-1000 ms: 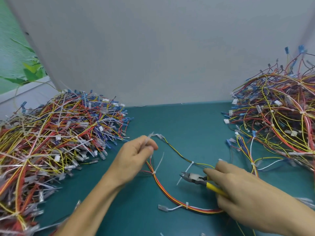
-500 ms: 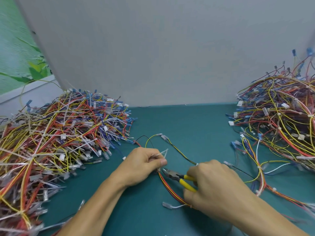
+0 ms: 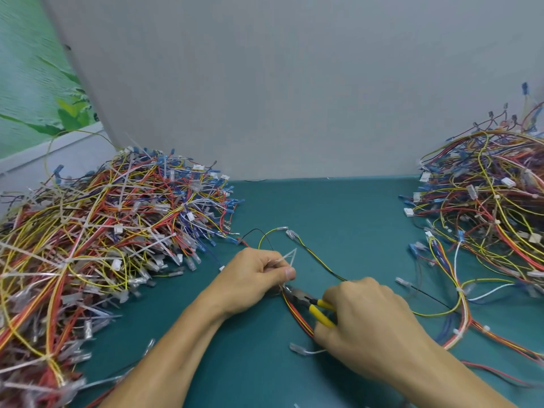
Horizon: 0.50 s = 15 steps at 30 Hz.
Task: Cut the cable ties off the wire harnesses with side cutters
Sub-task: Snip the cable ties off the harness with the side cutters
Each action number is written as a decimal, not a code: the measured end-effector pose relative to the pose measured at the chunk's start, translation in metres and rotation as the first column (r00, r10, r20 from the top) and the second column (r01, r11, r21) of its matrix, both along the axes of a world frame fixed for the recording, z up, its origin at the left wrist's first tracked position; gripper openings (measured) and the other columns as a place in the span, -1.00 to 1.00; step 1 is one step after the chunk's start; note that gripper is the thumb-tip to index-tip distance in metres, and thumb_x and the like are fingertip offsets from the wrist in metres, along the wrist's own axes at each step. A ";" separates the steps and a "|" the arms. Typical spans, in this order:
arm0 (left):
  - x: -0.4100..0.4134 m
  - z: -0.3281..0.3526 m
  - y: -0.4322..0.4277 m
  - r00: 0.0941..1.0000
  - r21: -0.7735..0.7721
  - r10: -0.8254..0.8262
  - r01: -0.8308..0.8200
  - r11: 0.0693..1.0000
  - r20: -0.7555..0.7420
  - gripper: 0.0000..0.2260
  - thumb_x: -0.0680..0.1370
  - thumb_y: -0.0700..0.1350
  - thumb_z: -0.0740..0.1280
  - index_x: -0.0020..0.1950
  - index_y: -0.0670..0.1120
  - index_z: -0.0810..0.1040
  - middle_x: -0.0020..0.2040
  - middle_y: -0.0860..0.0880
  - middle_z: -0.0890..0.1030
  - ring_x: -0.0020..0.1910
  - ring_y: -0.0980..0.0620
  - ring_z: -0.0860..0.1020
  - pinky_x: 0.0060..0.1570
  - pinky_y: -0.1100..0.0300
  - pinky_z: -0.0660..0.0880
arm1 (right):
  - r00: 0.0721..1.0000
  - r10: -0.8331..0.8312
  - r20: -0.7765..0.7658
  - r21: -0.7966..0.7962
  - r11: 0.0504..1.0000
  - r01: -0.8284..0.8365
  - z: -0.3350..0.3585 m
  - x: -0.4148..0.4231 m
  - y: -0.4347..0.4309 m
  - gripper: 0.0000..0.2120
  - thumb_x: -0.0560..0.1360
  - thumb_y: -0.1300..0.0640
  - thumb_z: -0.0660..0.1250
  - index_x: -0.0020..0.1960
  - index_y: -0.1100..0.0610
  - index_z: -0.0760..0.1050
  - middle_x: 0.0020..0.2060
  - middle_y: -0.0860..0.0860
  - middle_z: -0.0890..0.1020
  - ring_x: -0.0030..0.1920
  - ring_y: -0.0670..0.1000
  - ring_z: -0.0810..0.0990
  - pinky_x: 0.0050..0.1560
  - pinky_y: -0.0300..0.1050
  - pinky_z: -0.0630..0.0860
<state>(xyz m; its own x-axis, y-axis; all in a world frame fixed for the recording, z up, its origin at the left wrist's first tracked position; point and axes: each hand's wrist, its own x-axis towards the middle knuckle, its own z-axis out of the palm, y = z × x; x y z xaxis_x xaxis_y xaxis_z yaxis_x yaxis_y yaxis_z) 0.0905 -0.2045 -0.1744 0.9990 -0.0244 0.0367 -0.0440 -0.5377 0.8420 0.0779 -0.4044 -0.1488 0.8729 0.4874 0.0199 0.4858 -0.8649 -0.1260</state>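
Observation:
A wire harness [image 3: 297, 316] of red, orange and yellow leads lies on the green table between my hands. My left hand [image 3: 253, 278] pinches the harness together with translucent cable ties [image 3: 290, 256] that stick up from the fingers. My right hand [image 3: 362, 322] grips the yellow-handled side cutters [image 3: 312, 304]. The cutters' dark jaws sit at the harness just below my left thumb. Thin yellow and black leads [image 3: 318, 257] of the same harness loop away toward the back.
A big heap of harnesses and loose white ties [image 3: 97, 231] fills the left side. Another tangled heap of harnesses [image 3: 488, 213] lies at the right. A grey wall panel [image 3: 279, 98] closes the back. Green table surface [image 3: 323, 207] shows between the heaps.
My left hand came down onto the harness and pinched it. My right hand brought the cutters leftward until the jaws reached the harness by my left thumb.

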 end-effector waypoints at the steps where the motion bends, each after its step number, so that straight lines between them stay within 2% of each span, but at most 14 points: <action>1: 0.000 0.000 0.000 1.000 -0.003 0.003 -0.003 1.000 -0.001 -0.82 0.53 -0.09 0.39 -0.28 -0.01 0.59 -0.47 0.11 0.34 -0.43 0.12 0.26 -0.36 0.21 0.21 | 1.000 0.001 0.003 0.002 1.000 -0.001 -0.001 0.000 0.000 -0.67 0.44 -0.18 0.17 -0.21 0.11 0.34 -0.37 -0.02 0.34 -0.26 0.18 0.38 -0.32 -0.07 0.28; 8: 0.001 -0.002 0.000 1.000 0.004 0.020 -0.020 1.000 -0.003 -0.84 0.52 -0.07 0.40 -0.23 -0.09 0.61 -0.47 0.12 0.35 -0.43 0.13 0.27 -0.36 0.21 0.22 | 1.000 0.016 0.016 -0.007 1.000 -0.016 -0.003 -0.002 0.001 -0.73 0.44 -0.13 0.17 -0.21 0.08 0.32 -0.32 -0.02 0.34 -0.23 0.16 0.36 -0.29 -0.07 0.26; 15: 0.002 -0.003 0.002 1.000 0.014 0.024 -0.024 1.000 0.006 -0.84 0.51 -0.06 0.40 -0.24 -0.07 0.62 -0.48 0.12 0.33 -0.44 0.14 0.25 -0.38 0.25 0.20 | 0.998 0.041 0.037 -0.036 0.999 -0.039 -0.004 -0.001 0.003 -0.75 0.49 -0.11 0.15 -0.18 0.07 0.32 -0.29 0.00 0.31 -0.21 0.16 0.33 -0.28 -0.05 0.23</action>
